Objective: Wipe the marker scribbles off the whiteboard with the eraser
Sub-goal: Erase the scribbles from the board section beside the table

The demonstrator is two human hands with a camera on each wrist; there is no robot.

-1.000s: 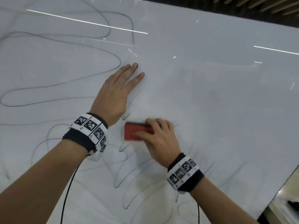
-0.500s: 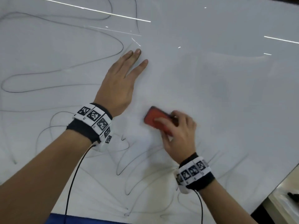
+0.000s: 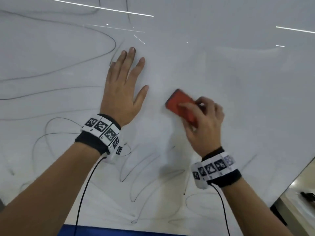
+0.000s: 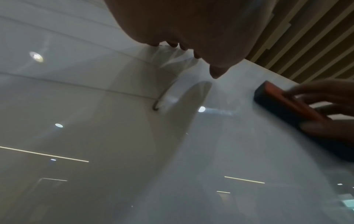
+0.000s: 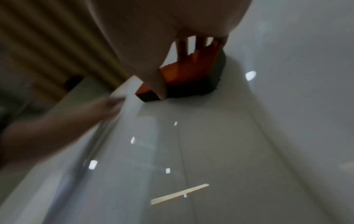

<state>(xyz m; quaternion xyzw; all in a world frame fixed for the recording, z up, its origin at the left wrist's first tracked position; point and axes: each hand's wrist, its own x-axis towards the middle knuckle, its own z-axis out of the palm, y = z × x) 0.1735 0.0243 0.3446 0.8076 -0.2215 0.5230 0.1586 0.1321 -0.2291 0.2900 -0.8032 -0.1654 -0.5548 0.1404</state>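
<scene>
On the whiteboard, right hand grips red, dark-padded eraser; left hand flat, fingers spread.

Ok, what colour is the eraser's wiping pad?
Dark grey-black under the orange-red back of the eraser; the right wrist view shows it best.

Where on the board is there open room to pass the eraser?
Bare board lies above and right of the eraser, out to the right edge. It is tight between the left hand and right hand; scribbles fill the lower left.
</scene>
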